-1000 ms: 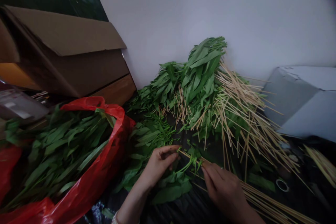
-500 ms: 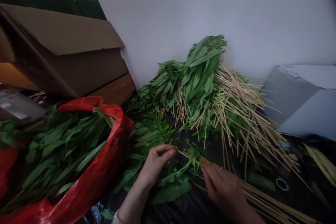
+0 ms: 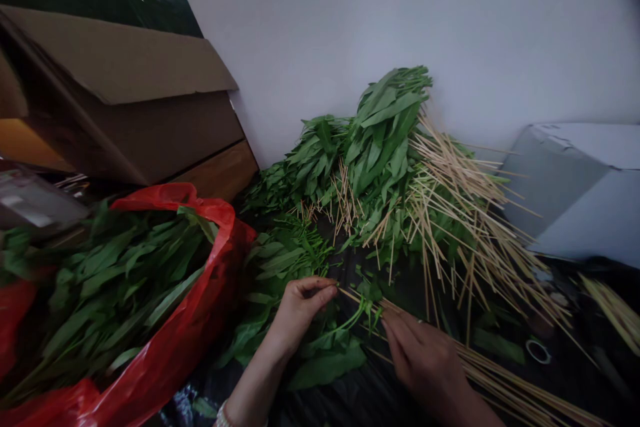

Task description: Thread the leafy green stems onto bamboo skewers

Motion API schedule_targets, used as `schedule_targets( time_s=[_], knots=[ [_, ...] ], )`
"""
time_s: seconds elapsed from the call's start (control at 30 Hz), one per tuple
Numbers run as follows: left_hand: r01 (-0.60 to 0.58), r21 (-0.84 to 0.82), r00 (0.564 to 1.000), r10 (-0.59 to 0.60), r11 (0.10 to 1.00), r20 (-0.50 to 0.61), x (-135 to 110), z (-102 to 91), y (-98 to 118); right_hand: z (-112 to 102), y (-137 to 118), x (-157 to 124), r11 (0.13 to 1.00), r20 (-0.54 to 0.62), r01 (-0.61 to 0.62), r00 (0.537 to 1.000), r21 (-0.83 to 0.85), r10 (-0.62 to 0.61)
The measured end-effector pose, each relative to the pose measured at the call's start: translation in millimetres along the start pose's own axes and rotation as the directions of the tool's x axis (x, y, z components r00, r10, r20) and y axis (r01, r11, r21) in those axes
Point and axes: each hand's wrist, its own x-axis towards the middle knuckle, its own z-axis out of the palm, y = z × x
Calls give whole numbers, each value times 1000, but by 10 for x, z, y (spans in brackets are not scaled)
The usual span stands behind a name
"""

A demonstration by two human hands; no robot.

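My left hand point(image 3: 299, 310) is closed in a pinch at the pointed end of a thin bamboo skewer point(image 3: 356, 296). My right hand point(image 3: 423, 360) lies on the same skewer, fingers pressed on its shaft beside a green leafy stem point(image 3: 345, 330) threaded across it. Loose green leaves point(image 3: 325, 363) lie under both hands. Behind them leans a heap of skewered greens point(image 3: 385, 147) with many skewer ends point(image 3: 465, 213) sticking out to the right.
A red plastic bag point(image 3: 200, 320) full of greens sits on the left. Cardboard boxes point(image 3: 130, 107) stand behind it against the white wall. A grey box point(image 3: 575, 187) is at the right. Loose skewers point(image 3: 510, 387) lie on the dark sheet, near a tape roll point(image 3: 539, 351).
My left hand's fingers have shifted slightly at the skewer tip. My right hand has slid a little down along the skewer. Everything else stays put.
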Motion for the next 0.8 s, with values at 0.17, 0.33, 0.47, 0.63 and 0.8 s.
schedule_targets(
  time_s=[0.17, 0.33, 0.47, 0.63, 0.8],
  knots=[
    [30, -16, 999, -29, 999, 31, -26, 78, 28, -4, -10, 24, 1000, -4, -13, 1000, 11, 14],
    [91, -130, 996, -90, 987, 15, -26, 97, 6, 1, -5, 16, 1000, 12, -12, 1000, 14, 12],
    [127, -163, 991, -117, 978, 71, -20, 98, -46, 24, -5, -7, 1000, 10, -1, 1000, 3, 1],
    [115, -129, 976, -88, 985, 201, -65, 236, -106, 20, -28, 8, 1000, 32, -2, 999, 2, 2],
    [74, -61, 974, -59, 995, 220, 11, 32, 20, -2, -51, 30, 1000, 16, 15, 1000, 1, -15]
  ],
)
